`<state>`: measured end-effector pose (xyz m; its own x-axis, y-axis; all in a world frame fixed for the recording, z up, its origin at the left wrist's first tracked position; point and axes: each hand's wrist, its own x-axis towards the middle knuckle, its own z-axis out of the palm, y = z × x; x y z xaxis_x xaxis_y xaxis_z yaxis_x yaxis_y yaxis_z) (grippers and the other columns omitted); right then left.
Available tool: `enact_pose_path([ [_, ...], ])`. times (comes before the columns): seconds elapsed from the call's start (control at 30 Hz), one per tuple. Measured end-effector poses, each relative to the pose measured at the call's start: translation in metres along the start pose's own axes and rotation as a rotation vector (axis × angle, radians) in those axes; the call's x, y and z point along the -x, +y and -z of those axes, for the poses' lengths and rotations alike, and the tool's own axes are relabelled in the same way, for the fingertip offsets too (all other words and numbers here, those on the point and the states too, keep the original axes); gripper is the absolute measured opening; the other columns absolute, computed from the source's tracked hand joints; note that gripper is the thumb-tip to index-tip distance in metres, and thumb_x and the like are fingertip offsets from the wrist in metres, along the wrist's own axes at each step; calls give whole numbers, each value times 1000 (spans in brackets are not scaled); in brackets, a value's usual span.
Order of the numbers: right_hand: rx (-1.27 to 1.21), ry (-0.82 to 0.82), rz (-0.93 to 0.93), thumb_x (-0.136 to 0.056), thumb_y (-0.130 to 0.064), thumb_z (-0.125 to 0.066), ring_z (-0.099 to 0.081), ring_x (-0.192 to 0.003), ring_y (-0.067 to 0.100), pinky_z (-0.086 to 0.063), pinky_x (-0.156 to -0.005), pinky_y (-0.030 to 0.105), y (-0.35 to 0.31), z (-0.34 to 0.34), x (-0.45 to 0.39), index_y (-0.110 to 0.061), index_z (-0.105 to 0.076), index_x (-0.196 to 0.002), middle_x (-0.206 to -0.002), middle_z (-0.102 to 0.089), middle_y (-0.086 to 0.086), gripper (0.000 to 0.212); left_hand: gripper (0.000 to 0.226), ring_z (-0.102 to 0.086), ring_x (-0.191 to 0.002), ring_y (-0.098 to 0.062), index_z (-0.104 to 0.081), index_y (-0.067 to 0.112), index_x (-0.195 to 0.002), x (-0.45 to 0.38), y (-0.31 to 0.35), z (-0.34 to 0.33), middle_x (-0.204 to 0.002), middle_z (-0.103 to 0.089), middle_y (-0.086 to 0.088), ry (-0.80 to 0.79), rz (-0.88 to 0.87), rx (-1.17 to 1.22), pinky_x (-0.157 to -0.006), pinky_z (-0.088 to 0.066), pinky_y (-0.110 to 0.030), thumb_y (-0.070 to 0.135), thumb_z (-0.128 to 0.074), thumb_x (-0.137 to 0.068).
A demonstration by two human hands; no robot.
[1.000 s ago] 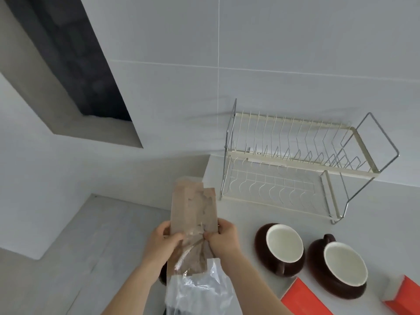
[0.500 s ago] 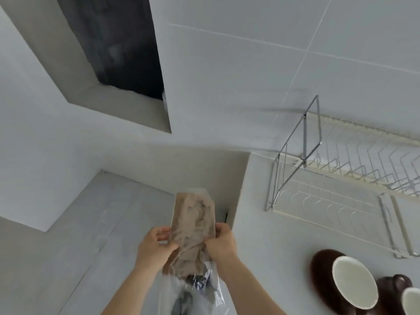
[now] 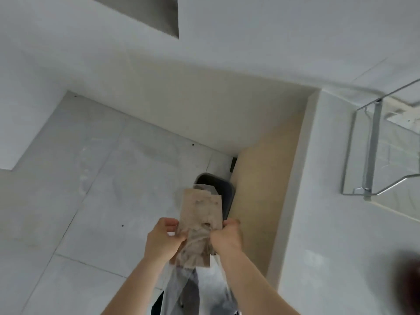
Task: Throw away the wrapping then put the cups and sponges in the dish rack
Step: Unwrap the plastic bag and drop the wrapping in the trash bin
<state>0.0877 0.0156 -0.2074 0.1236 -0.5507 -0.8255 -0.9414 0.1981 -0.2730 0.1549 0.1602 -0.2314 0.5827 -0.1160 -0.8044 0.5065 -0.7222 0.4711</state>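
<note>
Both hands hold the wrapping (image 3: 200, 221), a brown card backing with clear plastic film trailing down below it. My left hand (image 3: 162, 241) grips its left edge and my right hand (image 3: 226, 237) grips its right edge. The wrapping is held over the floor, just in front of a dark bin (image 3: 218, 189) that stands against the side of the counter. The wire dish rack (image 3: 372, 155) shows only partly at the right edge, on the white counter. A blurred dark brown cup (image 3: 409, 280) is at the lower right corner. The sponges are out of view.
The white counter (image 3: 329, 223) runs down the right side, with a beige side panel (image 3: 263, 189) facing the bin. Pale floor tiles (image 3: 102, 189) spread to the left. White walls close the corner behind the bin.
The view has swung left and down, away from the counter. The rack and cups have slid to the right edge, and the bin has come into sight beyond the wrapping.
</note>
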Motion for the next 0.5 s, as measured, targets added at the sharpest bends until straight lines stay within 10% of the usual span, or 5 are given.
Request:
enact_pose_path([
  [0.2, 121, 34, -183, -84, -6, -61, -56, -77, 24, -33, -41, 19, 27, -41, -78, -9, -52, -114, -112, -62, 11, 31, 31, -63, -91, -15, -65, 23, -106, -76, -40, -42, -99, -64, 7, -111, 93, -103, -72, -52, -24, 26, -77, -77],
  [0.5, 115, 87, -229, -81, -10, -64, -68, -87, 31, -61, -81, 40, 48, -95, -191, -15, -70, -96, -91, -68, 5, 17, 25, -62, -108, -18, -69, 24, -107, -165, -89, -110, -111, -69, 6, -69, 134, -126, -85, -45, -27, 31, -69, -84],
])
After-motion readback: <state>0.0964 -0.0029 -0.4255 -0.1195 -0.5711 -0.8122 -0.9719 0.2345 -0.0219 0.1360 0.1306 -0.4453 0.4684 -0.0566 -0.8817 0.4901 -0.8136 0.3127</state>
